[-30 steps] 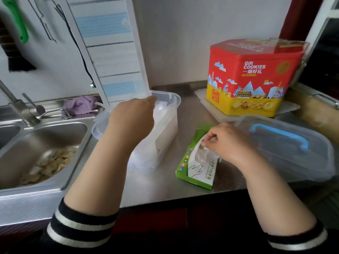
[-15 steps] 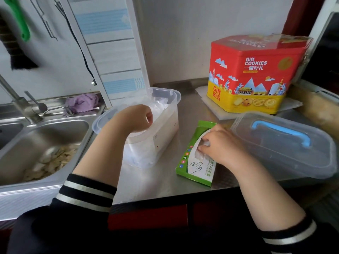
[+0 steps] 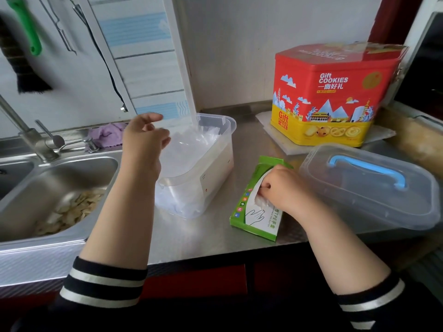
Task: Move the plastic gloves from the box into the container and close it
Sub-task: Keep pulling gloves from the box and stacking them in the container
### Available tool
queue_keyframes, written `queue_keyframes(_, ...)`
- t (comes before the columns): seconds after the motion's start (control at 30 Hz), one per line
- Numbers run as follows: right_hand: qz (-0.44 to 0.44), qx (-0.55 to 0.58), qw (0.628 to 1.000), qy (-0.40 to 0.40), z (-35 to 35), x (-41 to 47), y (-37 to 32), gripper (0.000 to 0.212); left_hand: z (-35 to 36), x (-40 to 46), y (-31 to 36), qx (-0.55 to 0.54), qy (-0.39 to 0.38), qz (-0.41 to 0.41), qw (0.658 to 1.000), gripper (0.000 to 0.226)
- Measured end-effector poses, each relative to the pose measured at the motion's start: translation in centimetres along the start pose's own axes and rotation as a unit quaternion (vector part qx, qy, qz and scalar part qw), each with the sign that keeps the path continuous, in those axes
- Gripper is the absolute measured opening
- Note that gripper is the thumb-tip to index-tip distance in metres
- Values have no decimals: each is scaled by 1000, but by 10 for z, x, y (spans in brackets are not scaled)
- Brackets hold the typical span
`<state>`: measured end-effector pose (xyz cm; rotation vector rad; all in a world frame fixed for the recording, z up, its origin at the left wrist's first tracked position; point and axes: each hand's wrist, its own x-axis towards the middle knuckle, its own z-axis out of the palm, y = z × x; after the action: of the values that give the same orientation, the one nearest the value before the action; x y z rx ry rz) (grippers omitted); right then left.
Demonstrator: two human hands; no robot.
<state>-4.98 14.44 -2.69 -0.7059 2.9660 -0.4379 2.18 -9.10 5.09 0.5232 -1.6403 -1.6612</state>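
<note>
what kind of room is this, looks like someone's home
Most likely a home kitchen. A stainless steel sink with a tap is set into a metal counter, a gift cookie tin stands against the wall, and a brush hangs above the sink.

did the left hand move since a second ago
Yes. The left hand dipped into the clear container, then lifted back above its rim, fingers loosely spread toward the sink side.

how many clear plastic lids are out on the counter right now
1: the lid with the blue handle lies at the right, beside the green glove box. The container stands open.
</note>
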Motion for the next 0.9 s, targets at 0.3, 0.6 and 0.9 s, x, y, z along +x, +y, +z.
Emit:
queue_keyframes(0.3,2,-17,1000,10,4,-1,-1,42,14,-55,15,-70,81,423,900,24)
queue_keyframes(0.6,13,30,998,63,23,-11,1,18,60,-108,-76,364,-420,89,827,70)
queue_keyframes(0.9,3,-29,999,22,12,3,-3,20,42,-108,-104,266,-433,52,860,84)
